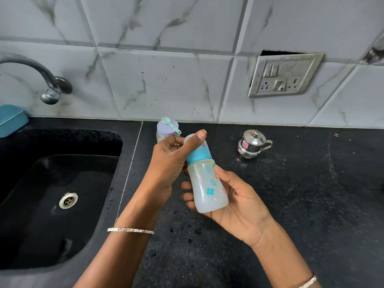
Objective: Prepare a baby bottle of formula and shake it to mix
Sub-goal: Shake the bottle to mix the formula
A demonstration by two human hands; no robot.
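Black counter (pixel 291 204), sink (pixel 52 204) at left under tap (pixel 41 75). Steel pot (pixel 251 146) at right; jar (pixel 164 132) with scoop (pixel 170 123) on its lid behind the hands. Bottle (pixel 207 188) tilted above counter: right hand (pixel 239 200) wraps its base, left hand (pixel 168 161) grips the top, thumb across.

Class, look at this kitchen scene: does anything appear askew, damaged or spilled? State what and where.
The switch plate on the tiled wall hangs crooked, its top edge pulled away, leaving a dark gap behind it. Wet drops also dot the counter below the held bottle.
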